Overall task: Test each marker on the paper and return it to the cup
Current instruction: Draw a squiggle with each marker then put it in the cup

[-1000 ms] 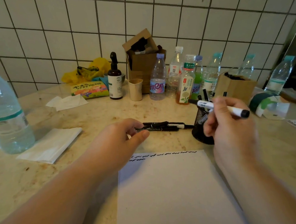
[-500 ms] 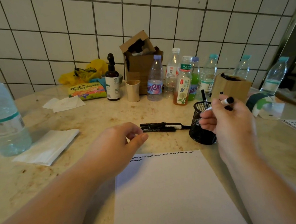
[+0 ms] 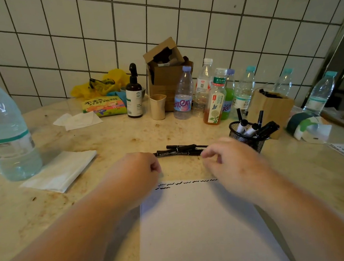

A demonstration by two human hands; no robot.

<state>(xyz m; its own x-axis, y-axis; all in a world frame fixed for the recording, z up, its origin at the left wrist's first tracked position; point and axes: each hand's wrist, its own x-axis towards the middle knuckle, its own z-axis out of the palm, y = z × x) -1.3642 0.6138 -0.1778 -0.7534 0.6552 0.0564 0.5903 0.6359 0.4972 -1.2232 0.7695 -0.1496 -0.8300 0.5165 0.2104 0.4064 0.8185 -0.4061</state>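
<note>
Black markers (image 3: pixel 179 150) lay in a loose pile on the counter (image 3: pixel 127 137), just at 12 o'clock of the paper (image 3: pixel 204 226). More markers stood in the mesh cup (image 3: pixel 247 139) at 2 o'clock. Left hand (image 3: pixel 133 173) sat at the pile's 9 o'clock end, fingers curled; grip hidden, can't tell. Right hand (image 3: pixel 228 161) at the 3 o'clock end, fingertips loosely curled, touching a marker; pinch unclear.

Dim, warm and even, with soft shadows under both forearms across the paper (image 3: pixel 204 226). Slightly motion-blurred at the right hand (image 3: pixel 228 163) and left hand (image 3: pixel 135 173). Bowed by wide-angle distortion along the tiled wall (image 3: pixel 59 46), curving at the edges.
</note>
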